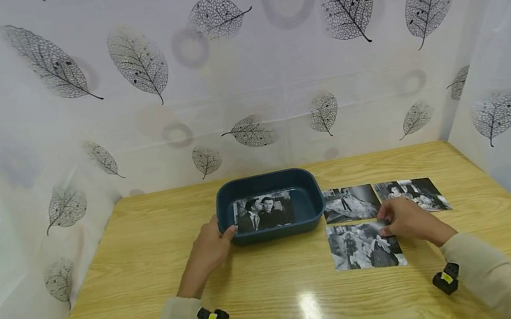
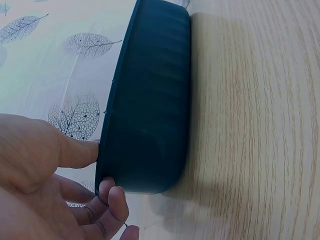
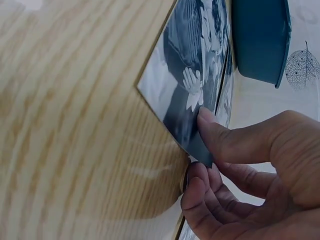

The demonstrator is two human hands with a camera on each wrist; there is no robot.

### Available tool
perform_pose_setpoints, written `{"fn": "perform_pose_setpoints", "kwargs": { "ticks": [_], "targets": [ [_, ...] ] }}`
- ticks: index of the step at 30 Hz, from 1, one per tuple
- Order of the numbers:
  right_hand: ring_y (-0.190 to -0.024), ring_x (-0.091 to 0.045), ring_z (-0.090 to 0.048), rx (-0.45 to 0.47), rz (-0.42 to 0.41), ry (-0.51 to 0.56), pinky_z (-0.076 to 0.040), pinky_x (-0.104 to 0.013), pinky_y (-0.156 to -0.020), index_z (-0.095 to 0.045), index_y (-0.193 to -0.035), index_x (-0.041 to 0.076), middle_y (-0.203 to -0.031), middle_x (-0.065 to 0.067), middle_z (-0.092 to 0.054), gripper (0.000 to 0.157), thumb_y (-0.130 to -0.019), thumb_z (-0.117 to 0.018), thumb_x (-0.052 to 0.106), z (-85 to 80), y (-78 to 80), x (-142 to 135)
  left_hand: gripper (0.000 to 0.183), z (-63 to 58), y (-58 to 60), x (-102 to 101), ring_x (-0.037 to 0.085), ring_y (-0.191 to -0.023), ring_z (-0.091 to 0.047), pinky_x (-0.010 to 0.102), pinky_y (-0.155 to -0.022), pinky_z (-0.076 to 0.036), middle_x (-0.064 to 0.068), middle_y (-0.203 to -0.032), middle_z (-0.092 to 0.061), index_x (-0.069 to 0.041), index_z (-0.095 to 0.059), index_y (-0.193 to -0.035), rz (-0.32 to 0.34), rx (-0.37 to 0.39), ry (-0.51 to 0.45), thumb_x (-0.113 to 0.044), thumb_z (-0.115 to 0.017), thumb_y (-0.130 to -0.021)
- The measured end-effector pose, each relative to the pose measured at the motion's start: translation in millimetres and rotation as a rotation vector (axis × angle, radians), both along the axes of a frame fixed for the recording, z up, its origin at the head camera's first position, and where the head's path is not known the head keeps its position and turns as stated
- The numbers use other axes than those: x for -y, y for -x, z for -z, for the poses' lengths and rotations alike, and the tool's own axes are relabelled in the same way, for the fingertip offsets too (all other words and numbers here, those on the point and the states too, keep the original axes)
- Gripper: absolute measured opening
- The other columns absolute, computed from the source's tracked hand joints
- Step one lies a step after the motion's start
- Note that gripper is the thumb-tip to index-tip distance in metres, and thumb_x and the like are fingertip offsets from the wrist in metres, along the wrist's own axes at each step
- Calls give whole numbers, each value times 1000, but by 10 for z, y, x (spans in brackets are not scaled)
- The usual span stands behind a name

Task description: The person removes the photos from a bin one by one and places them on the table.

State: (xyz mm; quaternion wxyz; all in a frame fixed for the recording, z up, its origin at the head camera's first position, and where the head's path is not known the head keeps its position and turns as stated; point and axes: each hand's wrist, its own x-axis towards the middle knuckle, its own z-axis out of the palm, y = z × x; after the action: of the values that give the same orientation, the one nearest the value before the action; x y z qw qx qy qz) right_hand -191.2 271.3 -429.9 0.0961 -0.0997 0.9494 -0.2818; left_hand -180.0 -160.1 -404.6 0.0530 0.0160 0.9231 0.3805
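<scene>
A dark blue rectangular tub [image 1: 276, 234] sits near the back of the table with a black-and-white photo [image 1: 272, 213] of two people inside. My left hand [image 1: 207, 252] grips the tub's near left corner, thumb over the rim and fingers at the outside wall, as the left wrist view of the tub [image 2: 150, 105] shows. To the right of the tub, my right hand [image 1: 409, 221] pinches the upper right corner of another black-and-white photo [image 1: 361, 249]. In the right wrist view, that photo's corner [image 3: 185, 100] is between thumb and fingers, slightly lifted from the table.
Behind the pinched photo lie two more photos side by side, one photo [image 1: 348, 205] beside the tub and another photo [image 1: 417, 191] farther right. The wooden table [image 1: 146, 236] meets a leaf-patterned white curtain [image 1: 151, 121] at the back and sides.
</scene>
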Motion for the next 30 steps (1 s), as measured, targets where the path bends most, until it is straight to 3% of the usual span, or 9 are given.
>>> {"fn": "perform_pose_setpoints", "kwargs": {
  "ticks": [4,10,16,22,26,30],
  "targets": [
    [-75,-20,-56,0,2,-15,-48,-38,-67,-67,-92,-1,-84,-8,-62,25,-79,-86,9,-17,-4,1,45,-12,-8,-3,32,-111,-61,54,-92,-49,22,-123,-63,7,-45,-142,6,0,-2,-20,-53,-107],
    [-74,-20,-58,-4,6,-16,-49,-39,-67,-68,-92,-2,-84,-8,-64,25,-78,-86,8,-27,-5,9,45,-14,-14,-1,31,-107,-61,52,-89,-50,22,-121,-64,7,-45,-142,9,1,-5,-20,-52,-107],
    [-80,-23,-58,9,6,-7,-49,-42,-70,-68,-97,-2,-92,-11,-65,24,-81,-84,8,-100,13,33,47,-4,-4,0,39,-119,-59,57,-96,-47,26,-128,-60,8,-43,-144,8,2,-11,-19,-52,-107],
    [-86,-28,-63,-66,4,83,-53,-42,-69,-68,-108,-3,-103,-18,-66,22,-92,-75,9,-385,146,145,51,5,2,2,41,-124,-55,58,-99,-45,28,-134,-56,8,-38,-148,-10,29,-6,-21,-51,-108],
    [-90,-30,-65,-163,13,152,-54,-42,-71,-68,-112,0,-108,-19,-66,22,-96,-71,14,-648,294,387,53,13,7,1,39,-120,-57,56,-95,-47,27,-132,-57,8,-37,-148,-16,36,-6,-22,-51,-107],
    [-94,-32,-64,-227,-39,185,-55,-47,-78,-67,-114,0,-112,-21,-66,24,-96,-71,15,-795,415,675,51,16,13,0,34,-111,-60,53,-90,-49,24,-126,-60,7,-40,-146,-12,29,-11,-22,-53,-107]
  ]
}}
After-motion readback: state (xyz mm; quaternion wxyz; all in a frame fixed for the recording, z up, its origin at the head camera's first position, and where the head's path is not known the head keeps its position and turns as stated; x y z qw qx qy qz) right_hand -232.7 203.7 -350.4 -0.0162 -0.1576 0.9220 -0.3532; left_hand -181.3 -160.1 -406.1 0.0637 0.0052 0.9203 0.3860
